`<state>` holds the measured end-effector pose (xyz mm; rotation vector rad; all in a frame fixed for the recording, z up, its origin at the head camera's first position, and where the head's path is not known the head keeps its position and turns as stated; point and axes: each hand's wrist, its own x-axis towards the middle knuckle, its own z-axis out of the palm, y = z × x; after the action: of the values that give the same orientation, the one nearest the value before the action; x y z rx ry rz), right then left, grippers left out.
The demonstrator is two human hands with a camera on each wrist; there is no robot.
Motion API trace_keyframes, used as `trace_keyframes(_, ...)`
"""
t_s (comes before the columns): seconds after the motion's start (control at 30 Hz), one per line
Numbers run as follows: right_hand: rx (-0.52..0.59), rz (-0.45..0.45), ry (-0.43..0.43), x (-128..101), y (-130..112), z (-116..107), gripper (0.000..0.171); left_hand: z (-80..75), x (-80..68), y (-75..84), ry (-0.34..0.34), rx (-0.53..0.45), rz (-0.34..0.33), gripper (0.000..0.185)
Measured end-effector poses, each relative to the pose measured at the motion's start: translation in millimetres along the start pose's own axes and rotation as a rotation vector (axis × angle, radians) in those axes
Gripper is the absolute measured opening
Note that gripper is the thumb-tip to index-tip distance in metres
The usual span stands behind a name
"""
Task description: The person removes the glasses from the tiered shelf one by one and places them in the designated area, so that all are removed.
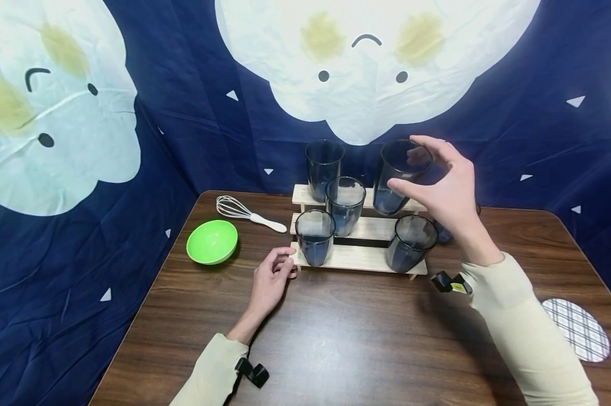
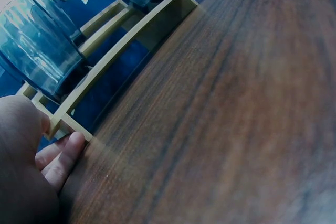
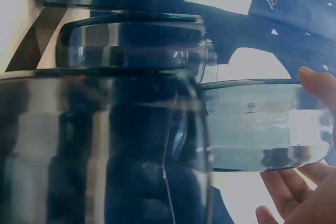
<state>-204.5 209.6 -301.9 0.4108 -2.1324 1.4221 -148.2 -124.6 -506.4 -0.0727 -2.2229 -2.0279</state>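
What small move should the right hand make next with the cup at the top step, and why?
Probably lower the cup squarely onto the top step of the rack before releasing. The right hand grips its rim, and it looks tilted. The left hand touches the rack's corner.

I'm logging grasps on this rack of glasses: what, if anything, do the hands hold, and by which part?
The right hand grips the back-right tumbler near its rim. The left hand holds nothing; its fingertips touch the wooden rack at its front-left corner.
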Motion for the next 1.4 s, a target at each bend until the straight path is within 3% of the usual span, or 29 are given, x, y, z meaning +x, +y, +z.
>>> trace_keyframes(0.77,0.062,-0.002,0.071,-5,-15,-12,0.071,0.0,-0.5,-2.1,-0.002,-0.005,0.007,0.020)
trace_keyframes(1.4,0.109,0.054,0.168,-16,-11,-40,0.073,-0.7,-0.2,-1.2,-0.002,0.001,0.009,0.020)
